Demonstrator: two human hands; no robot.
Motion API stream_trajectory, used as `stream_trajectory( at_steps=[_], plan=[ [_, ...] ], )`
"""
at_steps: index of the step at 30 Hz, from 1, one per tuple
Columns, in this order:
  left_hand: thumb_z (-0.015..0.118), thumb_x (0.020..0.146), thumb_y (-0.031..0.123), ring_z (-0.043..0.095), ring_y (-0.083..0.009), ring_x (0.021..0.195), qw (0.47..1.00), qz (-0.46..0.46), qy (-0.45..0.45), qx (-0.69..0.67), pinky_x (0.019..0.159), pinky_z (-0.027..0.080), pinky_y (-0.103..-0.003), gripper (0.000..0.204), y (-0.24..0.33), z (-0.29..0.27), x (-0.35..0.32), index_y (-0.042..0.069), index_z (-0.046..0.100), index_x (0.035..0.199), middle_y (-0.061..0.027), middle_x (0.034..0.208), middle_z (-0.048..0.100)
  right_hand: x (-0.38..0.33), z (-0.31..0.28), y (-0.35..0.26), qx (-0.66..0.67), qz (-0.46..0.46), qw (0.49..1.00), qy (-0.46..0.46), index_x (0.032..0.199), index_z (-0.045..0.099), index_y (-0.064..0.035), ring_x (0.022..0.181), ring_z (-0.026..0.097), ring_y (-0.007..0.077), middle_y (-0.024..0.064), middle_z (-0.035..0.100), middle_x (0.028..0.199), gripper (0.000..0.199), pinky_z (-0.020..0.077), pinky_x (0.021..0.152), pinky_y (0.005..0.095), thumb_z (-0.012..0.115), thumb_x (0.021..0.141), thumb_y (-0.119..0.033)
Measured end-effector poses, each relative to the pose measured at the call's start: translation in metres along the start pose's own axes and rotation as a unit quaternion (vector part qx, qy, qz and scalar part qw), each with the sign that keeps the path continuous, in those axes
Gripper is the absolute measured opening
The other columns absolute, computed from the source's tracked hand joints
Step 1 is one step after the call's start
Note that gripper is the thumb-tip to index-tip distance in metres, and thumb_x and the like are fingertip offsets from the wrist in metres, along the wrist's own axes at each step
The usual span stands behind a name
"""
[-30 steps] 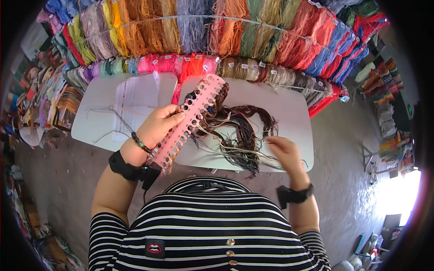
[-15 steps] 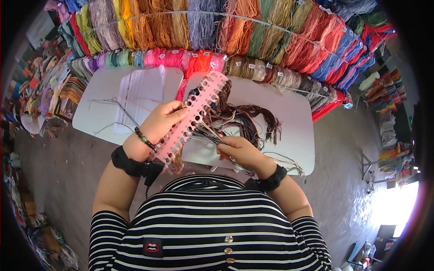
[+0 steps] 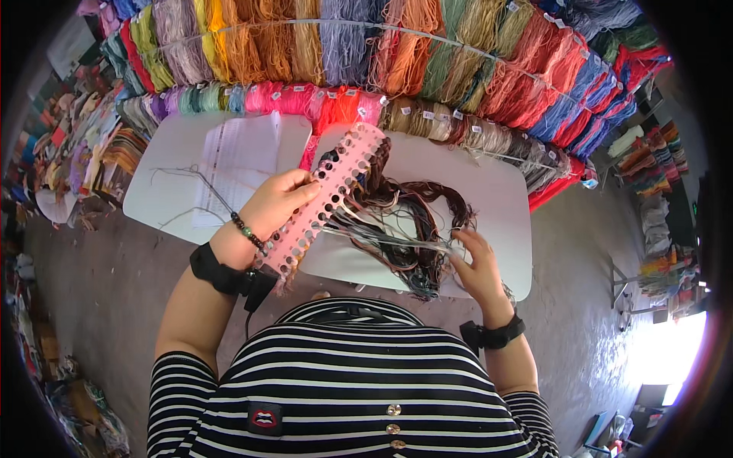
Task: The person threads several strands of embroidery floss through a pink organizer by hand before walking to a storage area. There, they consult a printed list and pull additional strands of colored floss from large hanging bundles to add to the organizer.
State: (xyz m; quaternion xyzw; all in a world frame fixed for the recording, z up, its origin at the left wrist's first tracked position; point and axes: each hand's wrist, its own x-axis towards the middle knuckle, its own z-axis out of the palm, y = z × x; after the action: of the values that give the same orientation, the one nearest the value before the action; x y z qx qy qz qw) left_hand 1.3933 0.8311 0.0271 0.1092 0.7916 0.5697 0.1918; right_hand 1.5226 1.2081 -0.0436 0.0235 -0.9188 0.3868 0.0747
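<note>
Pink, that long holed board (image 3: 324, 198), and from the head camera we see it held aslant above the left part of the white desk (image 3: 500, 195), its lower end over the front edge! Left hand (image 3: 273, 204) has it firmly, fingers gripping its left side, thumb on top. Dark threads (image 3: 418, 229) spill from its right side onto the desk. Over there, the right hand (image 3: 479, 269), fingers parted, with grey strands (image 3: 382, 237) running up to the thumb (whether any are pinched, I cannot tell). Behind, coloured skeins (image 3: 343, 46) hang in rows!
</note>
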Motion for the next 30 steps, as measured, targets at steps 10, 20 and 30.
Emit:
stream_trajectory(
  at_steps=[10, 20, 30],
  plan=[
    [0.060, 0.094, 0.028, 0.042, -0.0010, 0.068, 0.998, 0.044, -0.042, 0.020, 0.058, 0.035, -0.018, 0.024, 0.024, 0.027, 0.018, 0.005, 0.061, 0.100, 0.0093, 0.076, 0.051, 0.063, 0.107, -0.107, 0.347, -0.073, 0.881, -0.314, 0.120, 0.059, 0.0003, 0.093, 0.063, 0.0180, 0.0111, 0.066, 0.104, 0.036, 0.0501, 0.085, 0.0296, 0.065, 0.091, -0.021],
    [0.062, 0.093, 0.028, 0.042, 0.0004, 0.067, 0.999, 0.001, 0.002, -0.036, 0.056, 0.033, -0.017, 0.022, 0.001, 0.003, 0.019, 0.007, 0.063, 0.100, 0.0106, 0.076, 0.051, 0.062, 0.093, -0.111, 0.415, 0.017, 0.834, -0.362, 0.098, 0.067, 0.0014, 0.074, 0.059, 0.0088, 0.0026, 0.065, 0.079, 0.019, 0.0476, 0.072, 0.0238, 0.060, 0.093, -0.015],
    [0.062, 0.094, 0.028, 0.042, -0.0007, 0.067, 0.998, -0.003, -0.025, -0.055, 0.058, 0.035, -0.018, 0.022, 0.005, 0.004, 0.017, 0.006, 0.063, 0.098, 0.0097, 0.076, 0.051, 0.055, 0.082, -0.107, 0.286, 0.023, 0.894, -0.343, 0.104, 0.067, 0.0016, 0.077, 0.060, 0.0095, 0.0052, 0.067, 0.082, 0.027, 0.0474, 0.073, 0.0250, 0.066, 0.089, -0.021]
  ],
)
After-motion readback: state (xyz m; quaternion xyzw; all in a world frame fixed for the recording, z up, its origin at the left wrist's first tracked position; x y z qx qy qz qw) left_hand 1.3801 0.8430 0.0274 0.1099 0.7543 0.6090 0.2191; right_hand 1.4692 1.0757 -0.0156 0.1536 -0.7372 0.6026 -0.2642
